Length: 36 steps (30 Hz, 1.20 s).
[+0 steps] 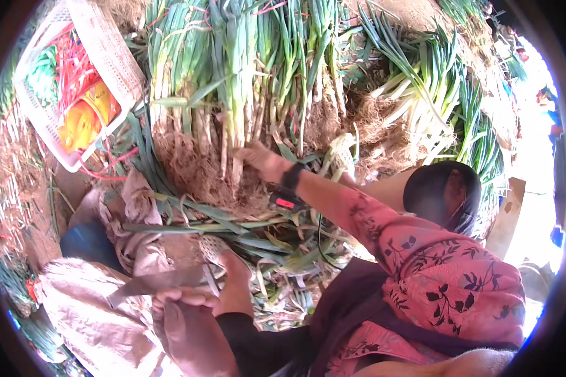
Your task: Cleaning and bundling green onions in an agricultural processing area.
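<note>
My right hand (262,161), at the end of a pink floral sleeve, reaches to the middle. Its fingers close round the white lower stem of a green onion (236,119) at the front of a standing row. Soil-covered roots (198,160) hang below the stems. At the lower left my left hand (185,298) is closed in a fist beside a broad knife (154,284). The blade points left, over a pale sack; the handle is mostly hidden, and the hand appears to hold it.
A white plastic basket (116,56) with red and green ties and a yellow bag stands at the upper left. More green onions (415,94) lie at the right. Loose leaves (264,242) cover the ground before me, near my sandalled foot (236,279). Pale sacking (94,308) spreads lower left.
</note>
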### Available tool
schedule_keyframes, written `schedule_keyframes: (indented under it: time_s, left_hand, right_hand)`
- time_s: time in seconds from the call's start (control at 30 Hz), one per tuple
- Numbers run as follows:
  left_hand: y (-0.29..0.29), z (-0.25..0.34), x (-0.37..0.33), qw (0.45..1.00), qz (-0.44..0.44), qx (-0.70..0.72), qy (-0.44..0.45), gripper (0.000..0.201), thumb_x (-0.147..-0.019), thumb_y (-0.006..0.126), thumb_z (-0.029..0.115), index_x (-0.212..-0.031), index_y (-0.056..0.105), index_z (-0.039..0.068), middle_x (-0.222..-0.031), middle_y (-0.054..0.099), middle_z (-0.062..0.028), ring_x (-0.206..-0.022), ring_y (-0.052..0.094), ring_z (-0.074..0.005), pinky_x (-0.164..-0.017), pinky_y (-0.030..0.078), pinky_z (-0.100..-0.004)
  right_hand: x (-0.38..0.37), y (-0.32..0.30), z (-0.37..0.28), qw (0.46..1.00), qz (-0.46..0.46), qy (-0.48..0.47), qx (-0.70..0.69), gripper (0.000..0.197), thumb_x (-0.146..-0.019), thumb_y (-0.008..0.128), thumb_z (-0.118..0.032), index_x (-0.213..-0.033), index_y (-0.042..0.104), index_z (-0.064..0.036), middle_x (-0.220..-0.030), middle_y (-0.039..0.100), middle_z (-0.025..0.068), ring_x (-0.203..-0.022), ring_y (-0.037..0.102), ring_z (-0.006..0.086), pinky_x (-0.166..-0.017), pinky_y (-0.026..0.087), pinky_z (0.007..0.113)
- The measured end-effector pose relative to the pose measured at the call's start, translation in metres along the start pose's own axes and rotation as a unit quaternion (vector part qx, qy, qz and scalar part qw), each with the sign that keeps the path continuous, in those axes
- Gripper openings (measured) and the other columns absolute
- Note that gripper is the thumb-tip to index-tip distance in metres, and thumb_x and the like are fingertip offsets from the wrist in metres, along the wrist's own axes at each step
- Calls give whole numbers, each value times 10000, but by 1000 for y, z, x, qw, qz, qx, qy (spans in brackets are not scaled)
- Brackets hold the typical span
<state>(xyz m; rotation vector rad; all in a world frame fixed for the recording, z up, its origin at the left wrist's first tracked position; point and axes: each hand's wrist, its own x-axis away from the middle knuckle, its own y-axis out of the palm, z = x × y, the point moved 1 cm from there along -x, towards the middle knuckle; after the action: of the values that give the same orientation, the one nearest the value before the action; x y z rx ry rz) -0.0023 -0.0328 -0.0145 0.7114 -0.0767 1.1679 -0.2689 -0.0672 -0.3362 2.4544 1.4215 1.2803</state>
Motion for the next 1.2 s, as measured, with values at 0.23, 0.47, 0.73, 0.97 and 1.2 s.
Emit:
schedule_keyframes:
  time_s: [0.23,0.47,0.73,0.97,1.2]
  left_hand:
    - [13,-28,-3,993,-41,-92,57,312,-1008,526,194,-1238,556,-15,-1132,629,-103,-1022,603,-193,-898,462,-345]
    - [32,-126,-65,916,-27,-398,-31,541,-959,569,426,-1356,501,65,-1269,585,-120,-1188,543,-252,-987,451,-396]
    - [24,-278,-60,953,-73,-121,-267,529,-955,576,507,-1198,596,38,-1107,652,-102,-966,643,-233,-797,531,-400]
    - [-68,-297,-131,902,19,-426,-66,386,-978,563,346,-1074,628,-23,-829,681,-110,-733,666,-260,-625,519,-401]
    - [-63,-233,-126,765,86,-634,68,579,-978,554,423,-1259,550,-83,-1107,680,-205,-987,685,-288,-897,549,-364]
  right_hand:
    - [62,-36,-5,1000,-17,20,15,342,-967,608,-255,-1210,586,-16,-1005,660,76,-839,661,206,-744,563,353]
    - [48,-136,62,970,86,-83,210,297,-1018,521,-238,-1202,589,-15,-808,662,121,-731,659,247,-615,525,379]
    - [161,-92,5,954,-102,29,-280,245,-993,545,-140,-1153,573,44,-892,671,115,-769,665,229,-690,561,355]
    - [232,-91,-9,823,-330,123,-446,288,-1053,407,-217,-1142,540,22,-811,518,32,-609,479,83,-510,413,228]
    - [265,-96,36,968,-50,87,-229,203,-1022,515,-243,-980,532,-45,-694,526,15,-522,503,103,-490,498,278]
